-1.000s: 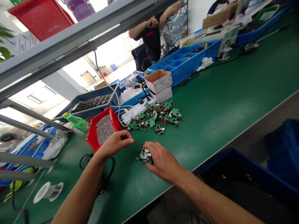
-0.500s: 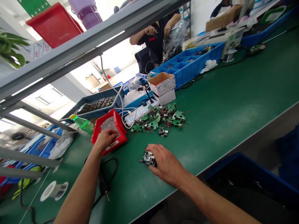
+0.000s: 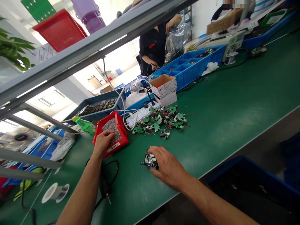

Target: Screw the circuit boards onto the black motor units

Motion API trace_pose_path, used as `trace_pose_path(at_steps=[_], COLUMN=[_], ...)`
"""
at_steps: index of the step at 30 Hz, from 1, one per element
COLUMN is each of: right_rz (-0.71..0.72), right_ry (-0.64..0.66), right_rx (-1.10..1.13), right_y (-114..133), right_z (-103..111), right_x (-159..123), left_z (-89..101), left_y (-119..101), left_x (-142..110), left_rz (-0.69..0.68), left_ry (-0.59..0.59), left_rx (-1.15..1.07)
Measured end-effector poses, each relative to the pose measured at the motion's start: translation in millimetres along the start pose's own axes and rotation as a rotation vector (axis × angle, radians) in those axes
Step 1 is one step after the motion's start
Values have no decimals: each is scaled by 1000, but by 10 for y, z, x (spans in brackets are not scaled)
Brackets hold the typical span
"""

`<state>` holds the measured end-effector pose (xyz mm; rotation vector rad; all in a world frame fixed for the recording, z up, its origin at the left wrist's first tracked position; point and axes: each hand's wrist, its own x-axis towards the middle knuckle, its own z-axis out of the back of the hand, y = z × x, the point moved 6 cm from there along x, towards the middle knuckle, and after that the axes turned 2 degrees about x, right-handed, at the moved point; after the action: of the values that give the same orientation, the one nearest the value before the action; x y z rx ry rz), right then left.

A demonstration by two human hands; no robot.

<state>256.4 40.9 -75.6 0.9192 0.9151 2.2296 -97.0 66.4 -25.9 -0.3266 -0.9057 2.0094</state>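
My left hand (image 3: 102, 142) reaches into a red bin (image 3: 122, 140) full of small grey screws (image 3: 112, 128), fingers curled down into them. Whether it holds any is hidden. My right hand (image 3: 167, 165) presses on a small dark circuit assembly (image 3: 148, 160) lying on the green table, fingers closed around its right side. A pile of green circuit boards with red wires (image 3: 161, 122) lies just beyond the assembly.
A black tool with a looped cable (image 3: 105, 181) lies under my left forearm, a solder spool (image 3: 55, 192) at left. Cardboard box (image 3: 164, 86), blue divided tray (image 3: 187, 64) and grey tray (image 3: 98, 104) stand behind. A person (image 3: 152, 47) handles a plastic bag. Blue crate (image 3: 246, 178) below the table edge.
My left hand moved left from beside the assembly into the red bin of screws. My right hand stayed on the assembly.
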Motion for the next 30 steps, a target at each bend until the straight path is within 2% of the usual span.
trace_pose_path(at_steps=[5,8,10,12,13,15,16,18,20,22,30], right_rz=[4,9,0,-16,-22,-25,-24,-26,-21,-11,-26], right_ry=[-8,-8,-7,-8,-9,-10,-10,-12,-13,-13,-3], right_rx=[0,-4,-15,-26,-31,-39,-42,-41,-32,-21,-21], right_y=[-2,-2,-4,-4,-3,7,12,16,20,24,18], right_z=[-9,-19,-14,-1,7,20,24,26,22,17,13], right_x=[2,-3,-4,-3,-2,-2,-3,-4,-4,-2,15], left_z=[37,77,45,-99,-219,-549,-693,-920,-1057,-1119,-1137], left_y=[-25,-177,-342,-541,-644,-848,-926,-1022,-1051,-1044,-1020], left_x=[-10,-105,-249,-465,-598,-920,-1075,-1310,-1420,-1440,-1403], left_rz=[12,-19,-51,-77,-86,-128,-153,-183,-189,-190,-189], left_ry=[-43,-86,-66,61,173,512,640,808,870,881,921], left_rx=[-106,-162,-208,-240,-241,-197,-162,-119,-98,-75,-65])
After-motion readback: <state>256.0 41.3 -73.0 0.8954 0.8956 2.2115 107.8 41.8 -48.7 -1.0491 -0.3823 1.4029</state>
